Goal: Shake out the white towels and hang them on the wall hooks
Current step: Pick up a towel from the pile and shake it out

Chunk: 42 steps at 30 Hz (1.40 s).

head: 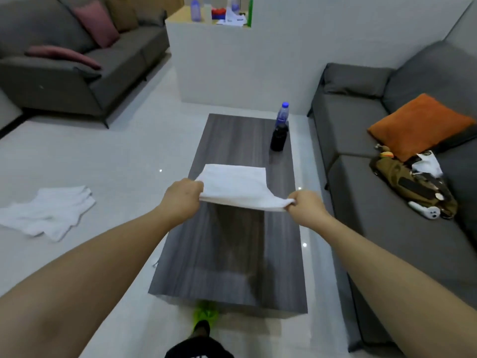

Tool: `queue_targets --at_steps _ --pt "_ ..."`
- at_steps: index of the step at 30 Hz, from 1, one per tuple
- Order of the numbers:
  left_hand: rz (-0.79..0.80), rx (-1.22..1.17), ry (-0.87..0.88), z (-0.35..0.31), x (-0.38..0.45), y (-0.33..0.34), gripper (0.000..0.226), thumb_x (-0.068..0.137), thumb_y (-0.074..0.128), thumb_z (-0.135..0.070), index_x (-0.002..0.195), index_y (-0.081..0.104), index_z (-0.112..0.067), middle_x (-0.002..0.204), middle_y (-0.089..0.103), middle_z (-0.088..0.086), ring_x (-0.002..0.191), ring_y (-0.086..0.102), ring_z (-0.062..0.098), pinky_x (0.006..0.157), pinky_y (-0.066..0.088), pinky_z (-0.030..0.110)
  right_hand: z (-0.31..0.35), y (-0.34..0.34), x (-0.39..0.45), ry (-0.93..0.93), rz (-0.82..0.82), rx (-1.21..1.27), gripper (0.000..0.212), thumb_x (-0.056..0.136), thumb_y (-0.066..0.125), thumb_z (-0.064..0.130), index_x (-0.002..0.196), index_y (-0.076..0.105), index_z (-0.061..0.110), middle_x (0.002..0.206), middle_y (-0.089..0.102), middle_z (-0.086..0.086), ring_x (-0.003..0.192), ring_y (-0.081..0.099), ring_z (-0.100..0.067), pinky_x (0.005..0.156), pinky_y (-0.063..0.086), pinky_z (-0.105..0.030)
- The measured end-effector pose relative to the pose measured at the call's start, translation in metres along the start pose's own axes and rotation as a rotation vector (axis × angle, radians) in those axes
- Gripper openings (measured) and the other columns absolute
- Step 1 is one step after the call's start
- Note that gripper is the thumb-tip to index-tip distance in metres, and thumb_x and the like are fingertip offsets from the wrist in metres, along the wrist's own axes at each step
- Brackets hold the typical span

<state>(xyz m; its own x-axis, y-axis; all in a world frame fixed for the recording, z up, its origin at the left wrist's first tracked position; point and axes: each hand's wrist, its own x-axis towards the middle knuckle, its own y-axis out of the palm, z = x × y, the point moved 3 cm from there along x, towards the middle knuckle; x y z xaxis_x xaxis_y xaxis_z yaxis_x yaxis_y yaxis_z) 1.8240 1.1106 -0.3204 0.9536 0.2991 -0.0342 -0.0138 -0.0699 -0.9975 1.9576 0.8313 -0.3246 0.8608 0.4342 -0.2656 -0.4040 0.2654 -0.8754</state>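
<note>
A white towel [237, 186] is stretched out above the dark wooden coffee table [232, 254]. My left hand [182, 196] grips its near left corner and my right hand [305, 206] pinches its near right corner. The far edge of the towel floats flat, away from me. More white towels [49, 211] lie crumpled on the pale floor to the left. No wall hooks are in view.
A clear bottle with a blue cap [282, 115] and a dark bottle [278, 138] stand at the table's far right. A grey sofa [387, 202] on the right holds an orange cushion [418, 125] and a bag [413, 184]. Another sofa [77, 73] stands far left. A white counter [219, 60] is ahead.
</note>
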Motion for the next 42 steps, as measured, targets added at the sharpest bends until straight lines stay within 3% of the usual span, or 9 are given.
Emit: queue_targets --at_steps 4,10,17,21,26,31,34,39,42 --pt "0.273 0.059 -0.056 0.006 -0.056 0.079 0.017 0.085 0.054 -0.006 0.100 0.058 -0.014 0.103 0.060 0.010 0.090 0.059 0.027 0.070 0.045 0.031 -0.043 0.070 -0.021 0.052 0.218 -0.037 0.019 0.091 0.062 0.023 0.077 0.069 0.011 0.072 0.062 -0.004 0.069 0.060 -0.020 0.055 0.046 -0.027" --pt "0.474 -0.060 -0.140 0.007 -0.083 0.136 0.012 0.080 0.051 -0.002 0.082 0.055 -0.013 0.097 0.060 0.010 0.084 0.056 0.027 0.068 0.045 0.032 -0.078 0.125 -0.033 0.104 0.358 -0.154 0.017 0.087 0.059 0.026 0.087 0.069 0.012 0.083 0.065 -0.004 0.077 0.063 -0.019 0.075 0.059 -0.035" --pt "0.391 -0.257 -0.213 0.032 -0.023 0.148 0.025 0.080 0.050 0.000 0.086 0.067 -0.019 0.095 0.068 0.007 0.081 0.053 0.023 0.069 0.039 0.027 -0.077 0.124 0.020 0.144 0.184 -0.154 0.007 0.088 0.056 0.019 0.094 0.059 0.016 0.087 0.062 -0.004 0.079 0.062 -0.023 0.073 0.059 -0.039" --pt "0.360 -0.459 -0.395 0.061 0.034 0.158 0.010 0.085 0.070 -0.027 0.076 0.067 -0.030 0.082 0.065 -0.002 0.082 0.057 0.021 0.066 0.039 0.026 -0.072 0.120 0.084 0.222 0.090 -0.027 0.023 0.096 0.055 0.024 0.075 0.058 0.014 0.073 0.059 -0.005 0.068 0.058 -0.023 0.056 0.046 -0.031" --pt "0.357 -0.537 -0.471 0.089 0.125 0.182 0.030 0.093 0.057 -0.046 0.075 0.066 -0.024 0.074 0.062 0.000 0.084 0.059 0.026 0.063 0.038 0.029 -0.067 0.121 0.177 0.341 0.025 0.091 0.023 0.095 0.059 0.024 0.077 0.065 0.012 0.077 0.064 -0.010 0.070 0.060 -0.025 0.051 0.038 -0.025" --pt "0.299 -0.566 -0.589 0.110 0.204 0.214 0.025 0.092 0.058 -0.032 0.109 0.068 -0.017 0.102 0.066 0.009 0.098 0.061 0.032 0.083 0.052 0.036 -0.068 0.132 0.264 0.421 -0.120 0.204 0.030 0.095 0.059 0.025 0.118 0.067 0.008 0.110 0.070 -0.013 0.100 0.064 -0.031 0.087 0.053 -0.040" --pt "0.333 -0.592 -0.672 0.123 0.218 0.241 0.035 0.088 0.059 -0.028 0.119 0.062 -0.013 0.107 0.064 0.007 0.097 0.061 0.031 0.082 0.052 0.034 -0.072 0.148 0.288 0.511 -0.186 0.300 0.044 0.093 0.060 0.026 0.134 0.056 0.010 0.121 0.066 -0.010 0.103 0.063 -0.026 0.090 0.052 -0.038" --pt "0.553 -0.577 -0.711 0.118 0.183 0.300 0.036 0.089 0.063 -0.027 0.121 0.063 -0.011 0.120 0.064 0.013 0.112 0.059 0.034 0.095 0.050 0.038 -0.096 0.213 0.257 0.653 0.003 0.291 0.039 0.091 0.064 0.030 0.124 0.064 0.010 0.120 0.067 -0.010 0.109 0.062 -0.029 0.091 0.051 -0.036" --pt "0.699 -0.554 -0.674 0.105 0.149 0.333 0.030 0.093 0.061 -0.031 0.114 0.063 -0.010 0.111 0.068 0.013 0.106 0.062 0.031 0.086 0.050 0.033 -0.116 0.258 0.210 0.746 0.195 0.261 0.043 0.093 0.062 0.031 0.129 0.062 0.009 0.128 0.064 -0.011 0.116 0.060 -0.029 0.095 0.047 -0.033"
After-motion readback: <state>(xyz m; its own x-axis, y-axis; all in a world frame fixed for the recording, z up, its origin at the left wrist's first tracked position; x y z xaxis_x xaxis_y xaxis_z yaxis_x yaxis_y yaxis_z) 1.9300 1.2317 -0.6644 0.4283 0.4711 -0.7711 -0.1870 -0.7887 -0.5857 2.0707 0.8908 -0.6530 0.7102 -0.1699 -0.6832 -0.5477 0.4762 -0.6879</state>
